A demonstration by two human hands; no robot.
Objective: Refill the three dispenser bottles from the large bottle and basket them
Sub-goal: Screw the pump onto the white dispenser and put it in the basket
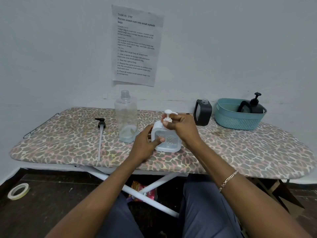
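A white dispenser bottle [169,142] stands on the leopard-print ironing board [240,152] in the middle. My left hand [147,143] grips its body from the left, thumb across the front. My right hand [180,127] pinches the collar of its white pump [169,115] at the neck. Behind it to the left stands the large clear bottle [126,115], uncapped, with a little liquid at the bottom. A black dispenser bottle [202,112] without a pump stands to the right. Another black dispenser bottle [253,105] with its pump on sits in the teal basket [238,120].
A loose black pump with a long tube [100,133] lies on the board's left part. A printed sheet [136,45] hangs on the wall behind. A tape roll [18,191] lies on the floor at the left, and a snack packet [145,192] lies under the board.
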